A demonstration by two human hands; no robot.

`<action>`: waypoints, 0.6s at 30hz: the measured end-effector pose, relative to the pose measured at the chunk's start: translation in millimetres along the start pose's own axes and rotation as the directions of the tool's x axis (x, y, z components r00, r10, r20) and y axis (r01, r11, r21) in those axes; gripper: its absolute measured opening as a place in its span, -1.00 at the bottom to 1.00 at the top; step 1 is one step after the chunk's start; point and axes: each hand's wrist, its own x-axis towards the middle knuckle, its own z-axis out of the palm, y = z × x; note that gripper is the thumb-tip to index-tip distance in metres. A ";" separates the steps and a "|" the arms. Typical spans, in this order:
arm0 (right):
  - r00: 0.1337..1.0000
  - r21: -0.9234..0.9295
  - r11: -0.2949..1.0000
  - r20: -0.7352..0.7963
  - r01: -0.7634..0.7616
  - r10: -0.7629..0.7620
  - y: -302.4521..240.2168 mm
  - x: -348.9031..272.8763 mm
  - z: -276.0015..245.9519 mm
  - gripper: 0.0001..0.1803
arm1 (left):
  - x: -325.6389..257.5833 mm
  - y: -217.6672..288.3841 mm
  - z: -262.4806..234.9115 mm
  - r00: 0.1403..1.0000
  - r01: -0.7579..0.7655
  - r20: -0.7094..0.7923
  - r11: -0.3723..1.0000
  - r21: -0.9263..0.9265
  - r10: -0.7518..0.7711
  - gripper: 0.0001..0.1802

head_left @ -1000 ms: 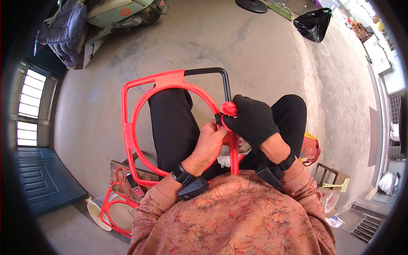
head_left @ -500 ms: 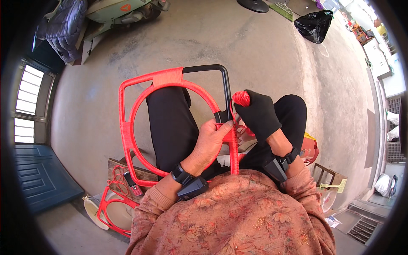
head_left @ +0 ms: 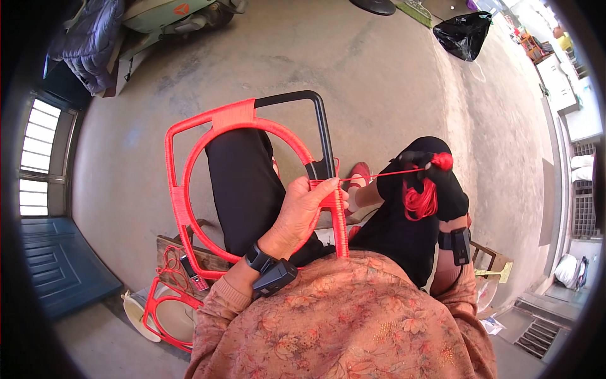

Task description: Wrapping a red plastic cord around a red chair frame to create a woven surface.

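A metal frame (head_left: 169, 151), squarish with a round ring inside, rests over my thighs. Red cord wraps most of it, while its far right corner (head_left: 322, 120) shows bare black metal. My left hand (head_left: 293, 208), bare, grips the frame's right side, thumb pressed on the wrapping where ring and side bar meet. Out to the right, above my right knee, my right hand (head_left: 451, 192) in a black glove is closed on a looped bundle of red cord (head_left: 420, 203). From there a single strand (head_left: 382, 174) runs taut to the frame beside my left thumb.
Left of me, a small wooden stool (head_left: 165, 249) bears a phone (head_left: 197, 279) and loose red cord. Next to it another red frame (head_left: 149, 309) leans over a pale round container. A black plastic bag (head_left: 464, 36) and a scooter (head_left: 167, 19) stand farther off.
My right hand has moved away to the right from the frame with the cord bundle, and the strand is now stretched straight. The frame has shifted slightly left in view, still in my left hand.
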 end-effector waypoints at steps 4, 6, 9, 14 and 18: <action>0.995 0.346 0.934 -0.065 0.088 -0.070 -1.2 -23.0 13.7 -0.79 | -0.7 -2.7 0.3 1.000 -0.027 -0.002 0.998 0.062 0.027 -0.80; 0.989 0.500 0.855 -0.107 0.139 -0.098 -6.4 -31.9 21.1 -0.77 | 1.7 -5.0 1.1 0.999 -0.044 -0.009 0.995 0.084 0.045 -0.80; 0.995 0.358 0.928 -0.031 0.102 -0.097 -19.7 -42.2 30.1 -0.78 | 2.3 -5.9 0.6 0.999 -0.037 -0.004 0.991 0.127 0.038 -0.80; 0.996 -0.334 0.941 -0.044 0.056 -0.075 -25.1 -63.2 45.2 -0.91 | 5.4 -10.3 -7.0 0.999 -0.037 0.035 0.989 0.144 0.032 -0.75; 0.937 -0.432 0.856 -0.062 0.284 -0.343 16.2 -54.1 -77.9 -0.59 | -1.6 -5.9 -1.1 0.998 -0.066 -0.010 0.992 0.110 0.068 -0.73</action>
